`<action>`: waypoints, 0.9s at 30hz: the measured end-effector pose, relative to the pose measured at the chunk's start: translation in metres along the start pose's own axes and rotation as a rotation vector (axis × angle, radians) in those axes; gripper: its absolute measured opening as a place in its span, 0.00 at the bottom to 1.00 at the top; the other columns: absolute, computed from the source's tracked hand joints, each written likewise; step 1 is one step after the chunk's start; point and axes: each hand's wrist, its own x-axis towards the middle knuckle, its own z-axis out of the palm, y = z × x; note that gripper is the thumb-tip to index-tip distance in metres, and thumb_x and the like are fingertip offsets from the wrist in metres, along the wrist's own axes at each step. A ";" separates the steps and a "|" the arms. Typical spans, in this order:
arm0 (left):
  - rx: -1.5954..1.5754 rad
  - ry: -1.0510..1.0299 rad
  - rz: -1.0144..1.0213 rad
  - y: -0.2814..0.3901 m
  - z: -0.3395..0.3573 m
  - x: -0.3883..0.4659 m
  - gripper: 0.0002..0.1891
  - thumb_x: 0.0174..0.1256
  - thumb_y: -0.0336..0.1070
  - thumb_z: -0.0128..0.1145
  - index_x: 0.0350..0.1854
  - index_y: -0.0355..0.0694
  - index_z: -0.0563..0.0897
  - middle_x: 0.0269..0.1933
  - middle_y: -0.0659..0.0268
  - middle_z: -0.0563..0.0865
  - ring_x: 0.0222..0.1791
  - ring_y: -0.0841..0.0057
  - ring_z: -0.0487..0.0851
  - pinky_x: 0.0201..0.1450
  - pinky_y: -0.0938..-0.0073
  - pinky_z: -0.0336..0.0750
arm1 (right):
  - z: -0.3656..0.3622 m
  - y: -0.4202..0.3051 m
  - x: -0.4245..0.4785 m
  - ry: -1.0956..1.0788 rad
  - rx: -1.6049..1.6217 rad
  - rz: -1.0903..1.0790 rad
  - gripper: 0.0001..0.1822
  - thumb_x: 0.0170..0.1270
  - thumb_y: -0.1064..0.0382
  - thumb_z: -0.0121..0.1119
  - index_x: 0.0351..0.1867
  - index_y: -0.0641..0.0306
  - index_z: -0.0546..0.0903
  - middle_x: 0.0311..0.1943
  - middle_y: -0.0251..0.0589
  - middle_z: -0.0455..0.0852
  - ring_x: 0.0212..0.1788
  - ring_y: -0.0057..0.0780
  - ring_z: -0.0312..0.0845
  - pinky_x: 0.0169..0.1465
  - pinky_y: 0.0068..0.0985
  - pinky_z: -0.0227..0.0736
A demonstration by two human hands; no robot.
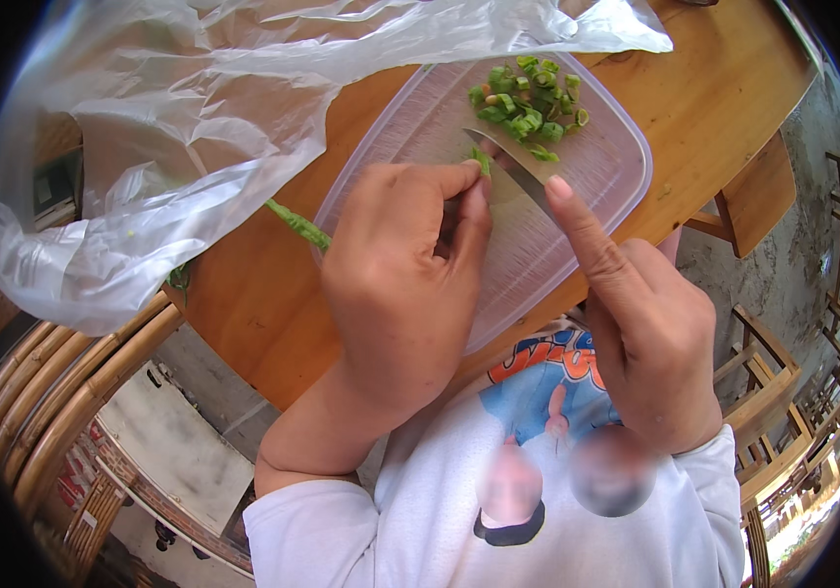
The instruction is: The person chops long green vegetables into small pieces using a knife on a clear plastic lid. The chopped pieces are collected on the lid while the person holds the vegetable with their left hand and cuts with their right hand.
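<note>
A long green bean pod (301,226) passes under my left hand (409,272), which pinches its end between thumb and forefinger. That tip pokes up beside the blade of a knife (514,170). My right hand (633,316) grips the knife, its handle hidden by the fingers, with the forefinger laid along the back of the blade. Both hands are over a translucent plastic lid or shallow tray (398,121) with a scratched surface. Cut green bean pieces (530,99) lie in a pile at its far end, beyond the knife tip.
A crumpled clear plastic bag (207,95) covers the upper left of the wooden table (258,316). Some greens (179,281) show at the table's left edge, near bamboo rails (89,389). A wooden stool (754,195) and wooden chairs (765,389) stand to the right.
</note>
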 end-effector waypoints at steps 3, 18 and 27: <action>0.024 0.006 0.020 0.000 0.000 0.000 0.08 0.61 0.21 0.73 0.40 0.35 0.88 0.36 0.56 0.87 0.33 0.61 0.86 0.35 0.64 0.80 | -0.001 -0.001 0.000 -0.006 -0.001 0.016 0.44 0.54 0.85 0.63 0.76 0.51 0.80 0.27 0.43 0.72 0.28 0.39 0.75 0.38 0.36 0.77; 0.008 0.017 0.005 -0.003 0.001 0.000 0.08 0.59 0.21 0.73 0.38 0.35 0.87 0.35 0.57 0.87 0.34 0.61 0.86 0.36 0.63 0.80 | -0.002 -0.005 0.002 -0.063 -0.086 0.009 0.43 0.52 0.80 0.65 0.75 0.50 0.81 0.27 0.42 0.69 0.27 0.40 0.74 0.39 0.36 0.78; 0.081 -0.053 0.009 -0.002 -0.002 0.000 0.06 0.68 0.21 0.71 0.44 0.33 0.90 0.40 0.63 0.88 0.35 0.81 0.87 0.37 0.79 0.81 | 0.006 -0.006 0.000 -0.030 -0.236 -0.072 0.42 0.54 0.75 0.62 0.77 0.54 0.80 0.26 0.37 0.65 0.25 0.33 0.73 0.37 0.35 0.81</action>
